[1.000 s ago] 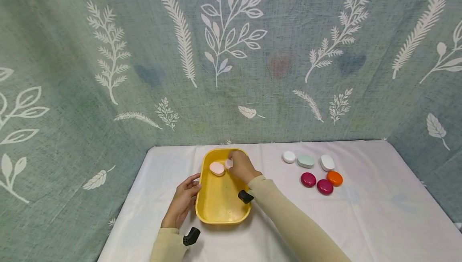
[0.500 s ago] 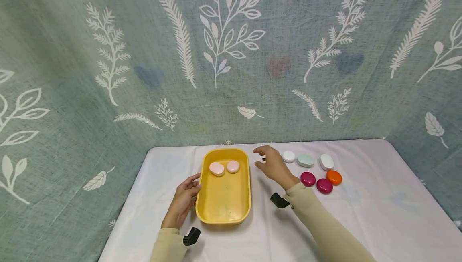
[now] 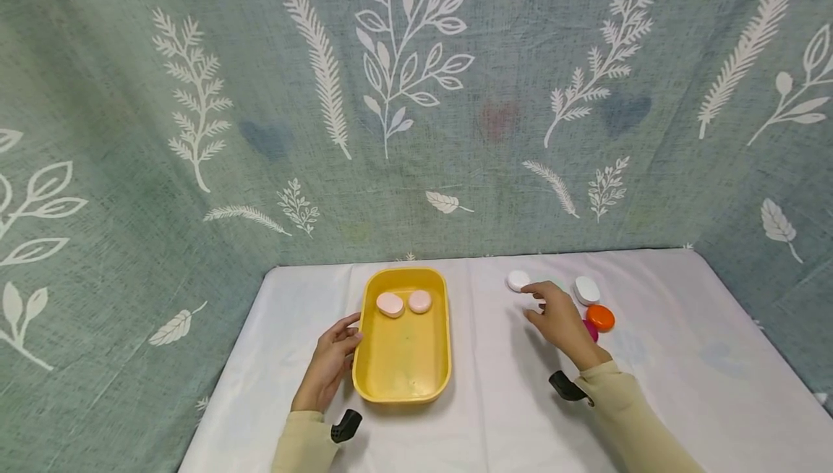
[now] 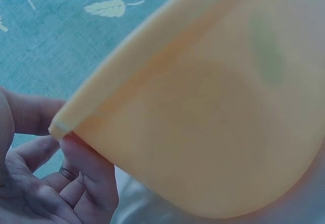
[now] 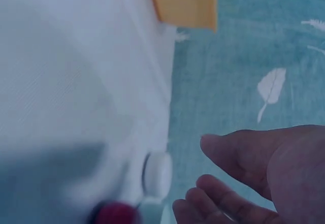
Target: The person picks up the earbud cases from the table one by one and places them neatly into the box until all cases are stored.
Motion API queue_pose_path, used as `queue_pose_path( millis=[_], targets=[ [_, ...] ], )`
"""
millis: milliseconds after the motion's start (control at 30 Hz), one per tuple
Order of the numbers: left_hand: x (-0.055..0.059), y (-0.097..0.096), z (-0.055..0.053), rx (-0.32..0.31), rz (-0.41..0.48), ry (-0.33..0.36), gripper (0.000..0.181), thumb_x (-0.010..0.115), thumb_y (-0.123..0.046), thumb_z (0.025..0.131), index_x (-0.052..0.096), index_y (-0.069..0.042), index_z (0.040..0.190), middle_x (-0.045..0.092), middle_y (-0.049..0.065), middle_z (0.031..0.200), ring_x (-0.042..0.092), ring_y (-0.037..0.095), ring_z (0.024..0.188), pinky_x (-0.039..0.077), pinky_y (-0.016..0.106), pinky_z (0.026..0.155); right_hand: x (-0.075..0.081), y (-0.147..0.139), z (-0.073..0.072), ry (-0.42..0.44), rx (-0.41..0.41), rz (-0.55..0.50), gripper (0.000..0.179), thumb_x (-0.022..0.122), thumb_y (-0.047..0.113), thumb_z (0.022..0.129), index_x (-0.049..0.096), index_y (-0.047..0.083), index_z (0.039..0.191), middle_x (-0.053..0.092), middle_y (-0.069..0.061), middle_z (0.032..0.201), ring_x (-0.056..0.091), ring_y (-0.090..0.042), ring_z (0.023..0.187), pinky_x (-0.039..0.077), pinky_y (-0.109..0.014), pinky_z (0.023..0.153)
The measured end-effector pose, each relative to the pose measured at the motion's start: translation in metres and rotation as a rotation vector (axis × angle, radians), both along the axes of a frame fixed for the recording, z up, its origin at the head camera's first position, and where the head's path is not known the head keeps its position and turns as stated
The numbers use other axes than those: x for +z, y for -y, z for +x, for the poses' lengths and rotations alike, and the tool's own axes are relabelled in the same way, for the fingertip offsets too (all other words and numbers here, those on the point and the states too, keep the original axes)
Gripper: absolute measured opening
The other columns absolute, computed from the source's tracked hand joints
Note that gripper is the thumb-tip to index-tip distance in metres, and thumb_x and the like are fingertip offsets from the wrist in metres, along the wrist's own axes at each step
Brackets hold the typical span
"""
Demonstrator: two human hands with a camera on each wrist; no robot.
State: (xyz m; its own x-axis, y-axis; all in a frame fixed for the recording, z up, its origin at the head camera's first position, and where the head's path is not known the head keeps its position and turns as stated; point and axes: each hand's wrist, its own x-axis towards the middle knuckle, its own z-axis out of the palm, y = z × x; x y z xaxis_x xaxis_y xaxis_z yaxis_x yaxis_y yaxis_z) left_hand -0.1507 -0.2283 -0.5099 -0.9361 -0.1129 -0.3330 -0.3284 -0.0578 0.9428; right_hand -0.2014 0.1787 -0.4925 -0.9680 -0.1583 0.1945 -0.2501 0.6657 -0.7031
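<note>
My left hand (image 3: 330,364) rests against the left side of the yellow plastic tray (image 3: 403,375), fingertips at its rim. In the left wrist view, the tray's outer wall (image 4: 203,148) fills most of the frame. Two pale pink, soap-like rounded pieces (image 3: 390,304) lie side by side in its far end. My right hand (image 3: 560,317) hovers over the loose pieces on the right, thumb and fingers apart with nothing between them. Just beyond its fingertips lies a round white piece (image 3: 518,280). The light green piece is almost wholly hidden behind the hand.
An oval white piece (image 3: 587,290), an orange piece (image 3: 600,317) and a partly covered crimson piece (image 3: 590,329) lie right of the right hand. White cloth (image 3: 494,415) covers the table. A green leaf-patterned curtain (image 3: 390,205) hangs behind and at both sides.
My right hand has let go of the second pink piece in the tray, left the tray and moved right over the loose pieces. The left hand has stayed at the tray's side.
</note>
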Motion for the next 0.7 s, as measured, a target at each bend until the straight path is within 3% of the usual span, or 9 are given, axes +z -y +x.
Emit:
queue_pose_path(
  millis=[267,467,700],
  targets=[
    [0.000,-0.003,-0.001,-0.001,-0.012,0.003,0.046,0.057,-0.006,0.107,0.052,-0.007,0.153,0.060,0.012,0.119,0.064,0.019,0.090,0.053,0.027,0.067,-0.009,-0.017,0.009,-0.026,-0.024,0.098,0.037,0.079,-0.009,0.085,0.070,-0.010,0.121,0.065,-0.031,0.122,0.063,-0.045,0.110,0.053,-0.061,0.099],
    [-0.003,-0.007,-0.001,-0.006,-0.009,-0.012,0.046,0.057,-0.004,0.107,0.053,-0.006,0.153,0.059,0.012,0.117,0.064,0.019,0.088,0.055,0.026,0.066,-0.016,-0.023,0.010,-0.009,-0.028,0.151,0.039,0.081,-0.009,0.083,0.070,-0.012,0.121,0.064,-0.031,0.121,0.063,-0.045,0.108,0.056,-0.060,0.096],
    [-0.004,-0.011,-0.003,-0.005,-0.004,-0.014,0.046,0.057,-0.003,0.107,0.053,-0.006,0.153,0.059,0.014,0.117,0.065,0.019,0.088,0.055,0.026,0.066,-0.023,-0.026,0.013,-0.055,-0.012,0.230,0.044,0.087,-0.011,0.077,0.070,-0.012,0.117,0.066,-0.030,0.118,0.065,-0.047,0.107,0.056,-0.061,0.095]
  ],
)
